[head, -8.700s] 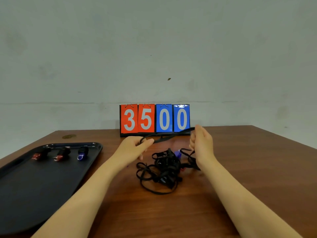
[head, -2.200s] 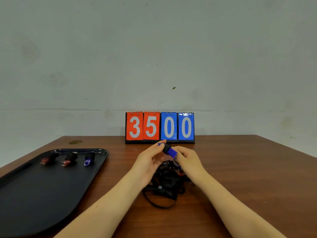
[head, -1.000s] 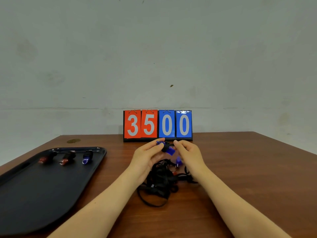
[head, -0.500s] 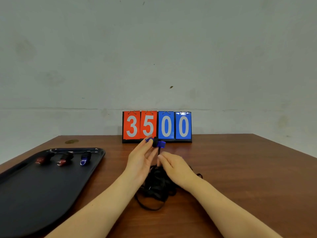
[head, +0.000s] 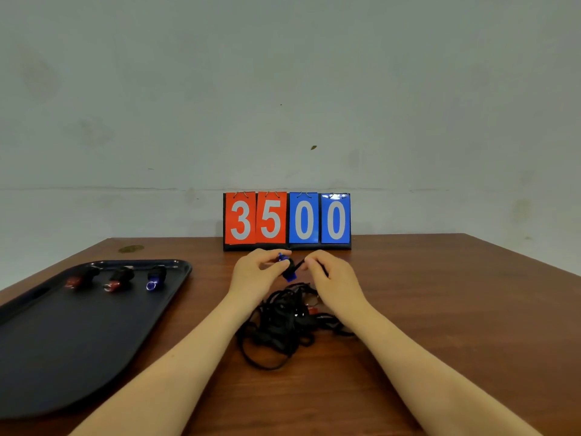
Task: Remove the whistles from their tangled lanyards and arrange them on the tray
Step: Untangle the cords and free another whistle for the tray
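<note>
- Background: plain pale wall behind a brown wooden table (head: 440, 309).
- Landmark: flip scoreboard (head: 286, 221) at table's far edge, centre; two red cards + two blue cards read 3 5 0 0.
- Left hand (head: 256, 276): just in front of scoreboard, slightly left of its centre. Thumb + fingers pinch the blue whistle (head: 287, 268), held above the table.
- Blue whistle: black mid-section, blue ends; sits between both hands, directly in front of scoreboard's middle.
- Right hand (head: 333, 278): in front of scoreboard's blue cards. Fingertips closed on a black lanyard cord (head: 301, 263) running from the whistle; exact attachment pt. too small to tell.
- Tangled lanyards (head: 284, 325): black pile on table, nearer the person than the hands, in line w/ scoreboard centre. One loop trails toward the person. Small red part visible at pile's right side, near right wrist.
- Tray (head: 78, 338): dark, oval-cornered, well left of scoreboard and nearer the person.
- On tray's far end, in a row, apart from each other: red whistle (head: 82, 277), second red whistle (head: 118, 279), blue whistle on tray (head: 156, 276).
- Small dull stain (head: 131, 248) on table, left of scoreboard, beyond tray.
</note>
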